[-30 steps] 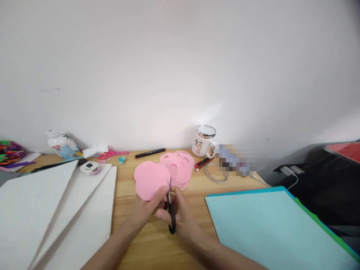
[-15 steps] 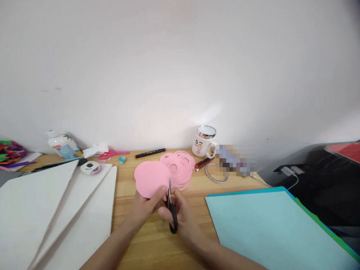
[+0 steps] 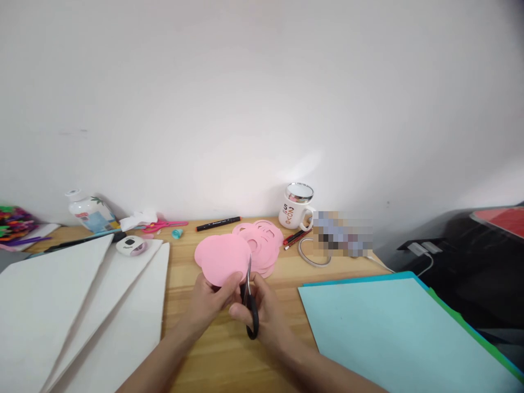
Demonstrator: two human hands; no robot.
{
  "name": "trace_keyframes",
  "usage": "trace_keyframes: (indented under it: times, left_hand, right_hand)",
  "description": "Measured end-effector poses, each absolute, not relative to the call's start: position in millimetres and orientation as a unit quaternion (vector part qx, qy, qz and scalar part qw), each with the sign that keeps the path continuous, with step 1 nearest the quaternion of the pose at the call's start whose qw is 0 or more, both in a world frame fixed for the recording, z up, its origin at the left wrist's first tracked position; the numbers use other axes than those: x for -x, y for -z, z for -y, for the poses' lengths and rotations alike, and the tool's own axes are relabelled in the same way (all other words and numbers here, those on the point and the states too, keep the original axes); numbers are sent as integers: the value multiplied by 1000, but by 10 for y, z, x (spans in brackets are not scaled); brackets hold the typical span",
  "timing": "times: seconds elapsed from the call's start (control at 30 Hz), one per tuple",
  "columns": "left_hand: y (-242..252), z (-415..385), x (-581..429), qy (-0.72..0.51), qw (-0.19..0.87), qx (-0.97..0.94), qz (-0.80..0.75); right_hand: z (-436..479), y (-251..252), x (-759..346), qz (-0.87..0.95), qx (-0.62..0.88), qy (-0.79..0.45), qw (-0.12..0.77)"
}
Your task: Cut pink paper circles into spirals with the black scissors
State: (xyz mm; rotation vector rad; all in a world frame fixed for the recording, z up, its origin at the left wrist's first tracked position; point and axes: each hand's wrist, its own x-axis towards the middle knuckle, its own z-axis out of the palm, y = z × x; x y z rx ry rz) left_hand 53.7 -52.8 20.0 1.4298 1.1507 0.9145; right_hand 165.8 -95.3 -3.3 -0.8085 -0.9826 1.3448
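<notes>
A pink paper cutout point(image 3: 223, 256) with a rounded, lobed outline is pinched at its lower edge by my left hand point(image 3: 215, 297), thumb on top. My right hand point(image 3: 264, 311) grips black-handled scissors point(image 3: 252, 316), fingers in the loops. The blades point away from me and lie along the cutout's right edge. Just behind, a pile of pink paper pieces point(image 3: 266, 245) with holes and curved cuts rests on the wooden table point(image 3: 229, 360). The cutout overlaps the pile's left side.
White boards point(image 3: 139, 316) lie left, a white mouse-shaped item point(image 3: 131, 245) on them. Light-blue sheets point(image 3: 376, 327) lie right. Along the wall stand a white bottle point(image 3: 92, 212) and a mug point(image 3: 295, 210), with a black marker point(image 3: 219, 224) and pink scissors point(image 3: 166, 224) between. A cable point(image 3: 313, 262) curls near the mug.
The pink cutout has turned slightly in my left hand, its lobes shifting against the scissor blades. Both hands stay in nearly the same place.
</notes>
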Motion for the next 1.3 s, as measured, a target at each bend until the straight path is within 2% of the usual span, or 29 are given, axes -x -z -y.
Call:
trace_keyframes:
  times: [0.27, 0.83, 1.3]
  left_hand:
    - [-257, 525, -535, -376, 487, -617, -492]
    - [-233, 509, -520, -374, 536, -612, -445]
    - [-225, 502, -525, -381, 467, -618, -504]
  right_hand:
    - [943, 48, -1688, 415, 331, -593, 605]
    - [953, 29, -1681, 415, 377, -582, 589]
    - [970, 45, -1641, 433, 373, -586, 574]
